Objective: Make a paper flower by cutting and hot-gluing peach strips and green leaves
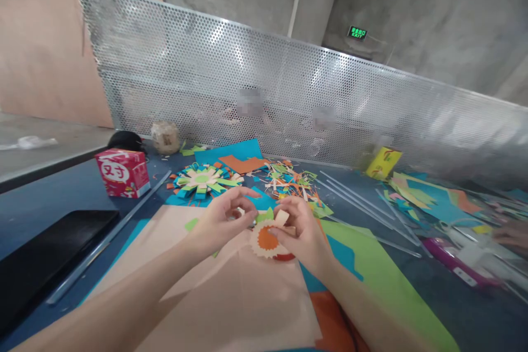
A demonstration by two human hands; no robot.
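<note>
In the middle of the view my right hand (303, 234) pinches a small paper flower (256, 242), with a cream scalloped ring around an orange centre. A cream paper strip (281, 217) stands up from the flower by my fingers. Just left of it, my left hand (231, 215) hovers with its thumb and fingers curved apart; nothing clear shows between them. Below both hands lies a large cream paper sheet (231, 297). A green paper scrap (192, 224) rests on it near my left wrist.
Behind my hands are a layered paper flower (202, 180) and a heap of paper strips (291, 179). Clear sticks (358, 201) and a purple-white glue gun (457, 264) lie right. A pink box (122, 173) and black phone (58, 258) are left. A perforated metal screen (289, 88) stands behind.
</note>
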